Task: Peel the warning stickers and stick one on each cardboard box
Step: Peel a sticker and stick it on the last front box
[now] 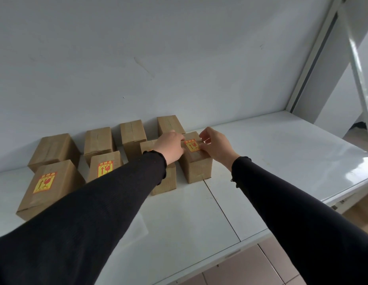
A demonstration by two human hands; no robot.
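- Presently both hands meet over the front-right cardboard box (196, 161), which stands on the white table (179, 212) at the right end of the front row.
- A yellow-and-red warning sticker (191, 145) lies on that box's top face, between the two hands.
- The left hand (170, 146) reaches in from the left, its fingertips at the sticker's left edge; the fingers are bent downward, and whether they press or pinch the sticker cannot be told.
- The right hand (217, 147) comes in from the right, with curled fingers at the sticker's right edge and the thumb low beside it; it seems to pinch that edge, though the contact is too small to be sure.
- Both arms wear black sleeves (96, 212) down to the wrists.
- Eight boxes stand in two rows near the pale wall (158, 58).
- The front-left box (49, 188) carries a sticker (44, 182) on its top.
- The second front box (104, 164) also carries a sticker (105, 168), partly hidden by the left sleeve.
- The third front box (164, 182) is mostly covered by the left arm, so its top cannot be judged.
- Four back-row boxes (97, 140) show bare taped tops.
- A white metal frame (358, 75) rises at the right, beyond the table.
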